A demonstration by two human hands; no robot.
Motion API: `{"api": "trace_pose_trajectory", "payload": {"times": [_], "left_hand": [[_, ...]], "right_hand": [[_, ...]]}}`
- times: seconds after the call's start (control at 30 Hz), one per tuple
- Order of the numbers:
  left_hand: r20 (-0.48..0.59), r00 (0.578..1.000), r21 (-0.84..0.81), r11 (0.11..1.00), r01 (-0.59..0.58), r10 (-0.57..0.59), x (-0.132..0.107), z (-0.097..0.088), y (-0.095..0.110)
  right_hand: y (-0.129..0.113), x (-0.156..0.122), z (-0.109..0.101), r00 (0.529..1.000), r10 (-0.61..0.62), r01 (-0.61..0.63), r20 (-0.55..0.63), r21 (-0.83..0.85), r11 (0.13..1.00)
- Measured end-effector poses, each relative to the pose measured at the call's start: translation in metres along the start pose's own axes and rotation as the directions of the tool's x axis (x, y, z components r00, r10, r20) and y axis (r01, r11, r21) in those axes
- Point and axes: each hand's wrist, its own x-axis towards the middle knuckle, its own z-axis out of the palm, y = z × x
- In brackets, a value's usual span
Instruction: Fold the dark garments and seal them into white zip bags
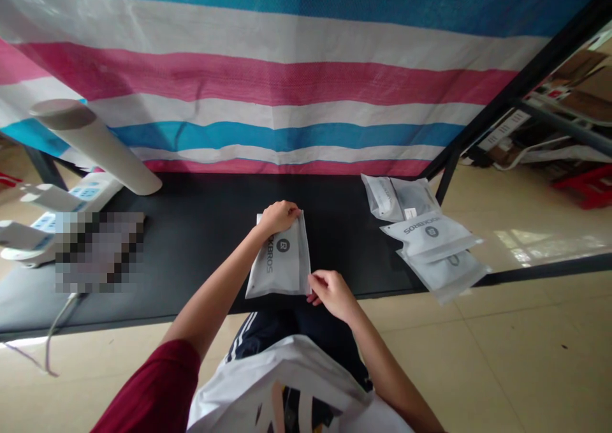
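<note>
A frosted white plastic pouch printed "ROCKBROS" lies flat on the black tabletop in front of me. My left hand is at the pouch's far end, its fingers curled closed around the far right corner. Nearer to me, my right hand pinches the pouch's near right corner between thumb and fingers. The right edge of the pouch runs straight between both hands. What is inside the pouch cannot be made out.
Several similar pouches overlap at the table's right end, some jutting past its edge. To the left stand a white cylinder, a power strip with plugs, and a blurred-out object beside a cable. A striped sheet hangs behind.
</note>
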Motion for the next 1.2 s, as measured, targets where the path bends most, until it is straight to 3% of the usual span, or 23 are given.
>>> {"api": "trace_pose_trajectory", "payload": {"times": [0.1,0.17,0.27,0.37,0.5,0.63,0.77,0.87,0.93,1.03,1.2], "left_hand": [[-0.011,0.999,-0.005,0.999,-0.036,0.035,0.000,-0.004,0.004],[-0.117,0.989,0.014,0.996,-0.087,0.088,-0.008,-0.009,0.006],[-0.381,0.912,0.027,0.988,-0.155,0.153,-0.034,-0.016,0.003],[-0.511,0.850,-0.062,0.982,-0.181,0.124,-0.071,-0.010,-0.006],[-0.446,0.884,-0.165,0.958,-0.235,0.141,-0.106,0.021,-0.024],[-0.386,0.904,-0.133,0.959,-0.250,0.182,-0.113,0.049,-0.035],[-0.388,0.877,-0.013,0.949,-0.314,0.285,-0.111,0.057,-0.037],[-0.383,0.865,0.053,0.942,-0.331,0.326,-0.111,0.057,-0.037],[-0.377,0.868,0.072,0.945,-0.319,0.322,-0.111,0.057,-0.036],[-0.363,0.882,0.078,0.953,-0.292,0.300,-0.111,0.058,-0.034],[-0.311,0.919,0.070,0.970,-0.231,0.241,-0.112,0.055,-0.025]], "right_hand": [[0.002,-0.015,0.003,0.999,0.024,-0.025,0.030,0.027,0.999],[0.000,-0.016,0.002,0.999,0.032,-0.033,0.024,0.065,0.997],[-0.002,-0.013,-0.004,0.998,0.035,-0.028,-0.043,0.164,0.986],[-0.004,-0.005,-0.010,0.997,0.003,0.015,-0.080,0.212,0.977],[-0.008,0.019,-0.016,0.999,-0.051,0.049,0.017,0.131,0.990],[-0.023,0.049,-0.014,0.996,-0.082,0.086,0.042,-0.103,0.991],[-0.042,0.068,-0.009,0.983,-0.183,0.166,0.016,-0.512,0.843],[-0.047,0.076,-0.006,0.983,-0.183,0.150,0.021,-0.668,0.729],[-0.047,0.079,-0.006,0.984,-0.177,0.152,0.028,-0.652,0.743],[-0.045,0.080,-0.010,0.983,-0.181,0.161,0.014,-0.527,0.834],[-0.038,0.059,-0.033,0.977,-0.143,0.117,-0.157,-0.162,0.980]]}}
